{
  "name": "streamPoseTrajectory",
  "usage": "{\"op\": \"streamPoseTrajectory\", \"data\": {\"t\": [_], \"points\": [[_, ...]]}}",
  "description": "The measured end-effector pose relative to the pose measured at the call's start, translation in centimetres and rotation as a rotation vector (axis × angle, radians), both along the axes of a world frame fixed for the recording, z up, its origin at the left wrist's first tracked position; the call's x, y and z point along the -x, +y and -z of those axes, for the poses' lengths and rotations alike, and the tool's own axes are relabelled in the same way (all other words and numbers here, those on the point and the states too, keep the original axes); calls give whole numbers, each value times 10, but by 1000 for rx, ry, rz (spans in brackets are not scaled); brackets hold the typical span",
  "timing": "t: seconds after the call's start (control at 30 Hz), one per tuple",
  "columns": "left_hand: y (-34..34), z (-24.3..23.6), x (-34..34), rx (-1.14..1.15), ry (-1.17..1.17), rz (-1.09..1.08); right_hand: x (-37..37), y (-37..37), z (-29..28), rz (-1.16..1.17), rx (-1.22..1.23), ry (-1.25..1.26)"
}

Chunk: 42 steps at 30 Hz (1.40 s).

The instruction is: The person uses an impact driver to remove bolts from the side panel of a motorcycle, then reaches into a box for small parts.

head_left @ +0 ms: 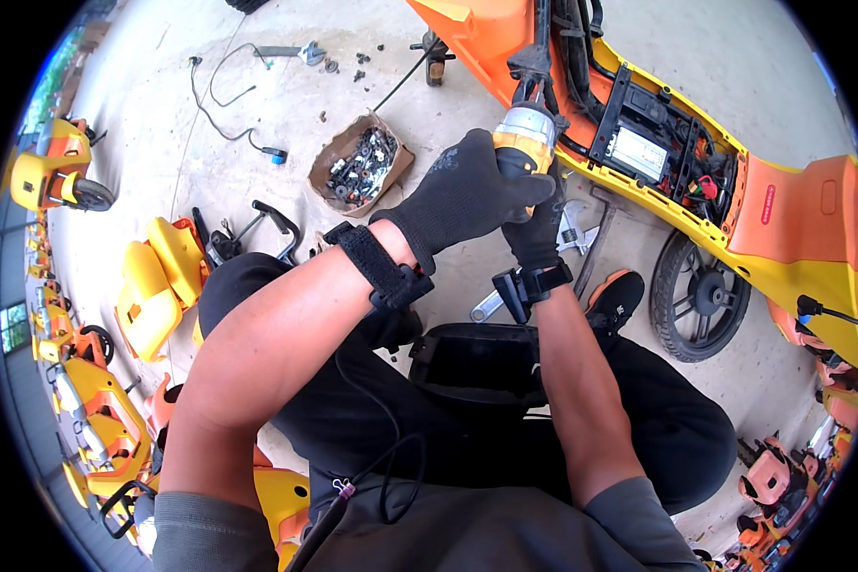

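Observation:
My left hand (467,195), in a black glove, is closed around a yellow power driver (520,153) with a silver-grey front end. My gloved right hand (541,229) is closed at the driver's lower part, just under the left, its fingers partly hidden. The driver's nose points away from me at dark metal parts (532,67) of an orange and yellow scooter (725,234). Its tip is hard to make out there. The scooter lies or leans across the far right, its open body showing a battery (636,153) and wiring.
A cardboard box (396,176) of screws and small parts stands left of my hands. Wrenches (574,229) and a black bin (477,362) lie close to me. A scooter wheel (701,296) is at right, yellow panels (153,286) at left. Cables and loose parts lie farther off.

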<state>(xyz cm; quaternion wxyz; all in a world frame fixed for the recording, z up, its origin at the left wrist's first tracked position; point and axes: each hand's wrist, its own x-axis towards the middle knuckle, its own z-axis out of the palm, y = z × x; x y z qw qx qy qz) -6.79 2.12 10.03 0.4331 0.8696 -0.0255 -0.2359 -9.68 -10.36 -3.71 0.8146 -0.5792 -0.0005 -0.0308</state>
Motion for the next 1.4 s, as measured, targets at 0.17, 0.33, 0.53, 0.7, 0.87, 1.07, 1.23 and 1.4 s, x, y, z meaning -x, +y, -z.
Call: {"op": "streamPoseTrajectory", "data": {"t": [0.17, 0.33, 0.53, 0.7, 0.87, 1.07, 1.23, 1.4], "points": [[1, 4, 0, 24, 34, 0, -6, -3, 9, -50, -361, 95], [-3, 3, 2, -49, -29, -20, -10, -8, 12, -114, -713, 191], [-2, 4, 1, -59, -13, -9, -9, -4, 16, -6, 62, 48], [-1, 4, 0, -26, 19, -24, -9, -4, 17, -34, -140, 88], [-4, -1, 0, -35, 25, -10, 0, -1, 4, -53, -529, 240], [5, 4, 7, -5, 30, 10, 12, 6, -18, -31, -8, 108], [-1, -4, 6, -53, 21, -16, 9, 2, 6, -46, -301, 93], [1, -5, 4, -26, 3, -25, 2, 3, -2, -43, -299, 84]]}}
